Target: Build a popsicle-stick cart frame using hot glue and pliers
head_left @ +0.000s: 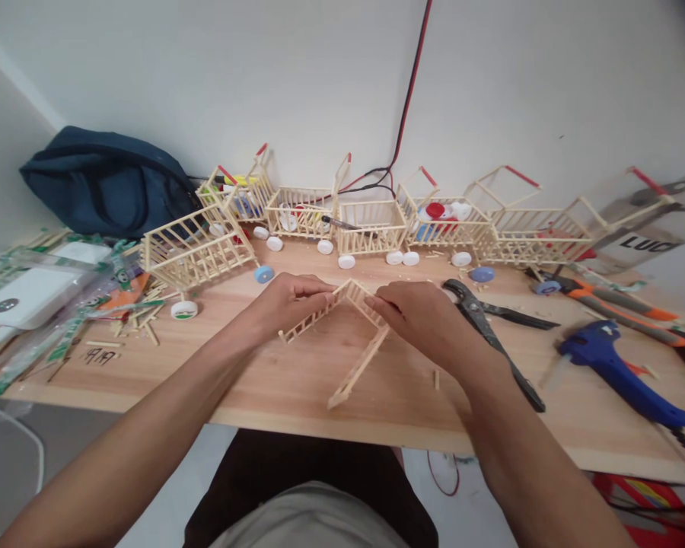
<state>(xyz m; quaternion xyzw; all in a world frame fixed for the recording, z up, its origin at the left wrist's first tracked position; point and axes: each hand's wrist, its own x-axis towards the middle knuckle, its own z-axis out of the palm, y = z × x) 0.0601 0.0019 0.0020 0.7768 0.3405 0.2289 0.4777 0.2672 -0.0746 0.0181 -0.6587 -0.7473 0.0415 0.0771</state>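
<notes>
A pale wooden stick frame with ladder-like sides stands on the table between my hands, its sides meeting at a corner near the top. My left hand pinches the left side close to that corner. On the other side, my right hand has its thumb and fingers closed on the right part. From beneath my right hand another side of the frame slants toward the table's front edge. A short loose stick lies to the right of it.
Several small stick carts with bottle-cap wheels line the back of the wooden table. Black pliers, a blue glue gun and orange-handled pliers lie right. At left are a dark blue bag, a white box and stick scraps.
</notes>
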